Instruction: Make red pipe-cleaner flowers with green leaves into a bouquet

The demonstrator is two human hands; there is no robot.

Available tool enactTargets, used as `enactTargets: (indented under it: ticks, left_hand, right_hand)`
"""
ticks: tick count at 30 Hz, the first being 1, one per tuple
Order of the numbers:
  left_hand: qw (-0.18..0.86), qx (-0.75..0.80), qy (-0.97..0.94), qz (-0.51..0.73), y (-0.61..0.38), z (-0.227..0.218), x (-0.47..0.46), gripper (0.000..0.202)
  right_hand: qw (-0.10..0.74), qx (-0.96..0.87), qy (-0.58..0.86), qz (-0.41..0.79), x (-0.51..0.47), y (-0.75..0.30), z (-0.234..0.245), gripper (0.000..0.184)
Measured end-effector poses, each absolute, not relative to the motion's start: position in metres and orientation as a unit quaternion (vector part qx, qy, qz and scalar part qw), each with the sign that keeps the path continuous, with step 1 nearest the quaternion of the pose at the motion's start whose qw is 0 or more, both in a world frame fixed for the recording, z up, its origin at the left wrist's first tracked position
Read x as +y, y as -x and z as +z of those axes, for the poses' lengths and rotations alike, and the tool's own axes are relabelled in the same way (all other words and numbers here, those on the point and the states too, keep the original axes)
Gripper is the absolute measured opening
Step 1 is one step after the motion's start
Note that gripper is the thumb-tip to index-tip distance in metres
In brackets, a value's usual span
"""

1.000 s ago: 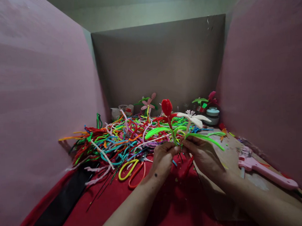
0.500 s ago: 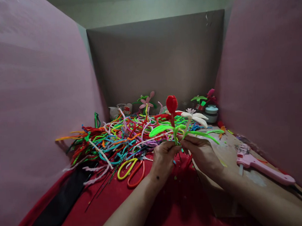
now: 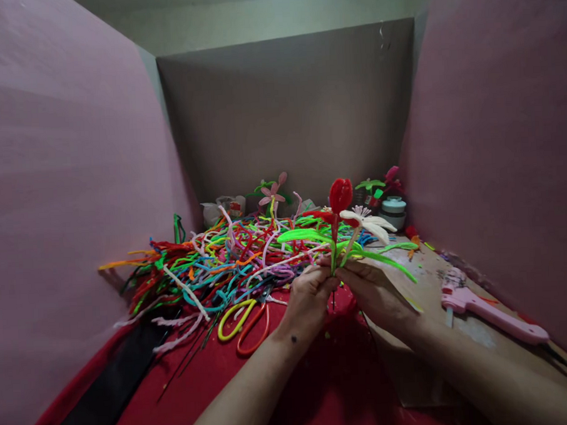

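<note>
My left hand (image 3: 308, 294) and my right hand (image 3: 374, 290) are closed together on the stems of a small bunch of pipe-cleaner flowers. The bunch has a red tulip (image 3: 340, 195) on top, a white flower (image 3: 367, 222) to its right and bright green leaves (image 3: 303, 235) spreading to both sides. The stems meet between my fingertips, over the red cloth (image 3: 272, 388). Dark wire ends hang below my hands.
A heap of coloured pipe cleaners (image 3: 220, 259) fills the middle of the table. Scissors with yellow and orange handles (image 3: 244, 321) lie left of my left hand. A pink glue gun (image 3: 489, 313) lies at right, a black strip (image 3: 108, 389) at front left. Finished flowers (image 3: 273, 193) and a small jar (image 3: 393, 209) stand at the back.
The bunch has tilted and shifted to the right; the red tulip now sits further right and a little higher. Both hands keep their hold.
</note>
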State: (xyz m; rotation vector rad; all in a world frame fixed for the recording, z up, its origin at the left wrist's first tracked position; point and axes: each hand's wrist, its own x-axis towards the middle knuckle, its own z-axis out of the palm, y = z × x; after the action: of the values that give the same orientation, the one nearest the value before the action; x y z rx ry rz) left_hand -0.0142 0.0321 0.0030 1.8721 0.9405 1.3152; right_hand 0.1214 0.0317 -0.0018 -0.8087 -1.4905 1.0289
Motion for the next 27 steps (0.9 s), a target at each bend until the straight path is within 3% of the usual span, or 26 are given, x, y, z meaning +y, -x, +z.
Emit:
enactTargets:
  ticks: [6,17,27]
  left_hand:
    - [0.273,0.387,-0.733,0.489,0.013,0.003,0.031,0.018]
    - [0.170,0.386,-0.762,0.492,0.013,0.001,0.032,0.020]
    - [0.251,0.381,-0.746,0.485,0.011,-0.004,0.029,0.022]
  right_hand:
    - [0.561,-0.615,0.325,0.449,0.029,-0.115,0.001,0.027]
    - [0.577,-0.569,0.291,0.508,0.035,-0.112,-0.015,0.013]
    - [0.577,-0.574,0.289,0.504,0.033,-0.113,-0.013,0.017]
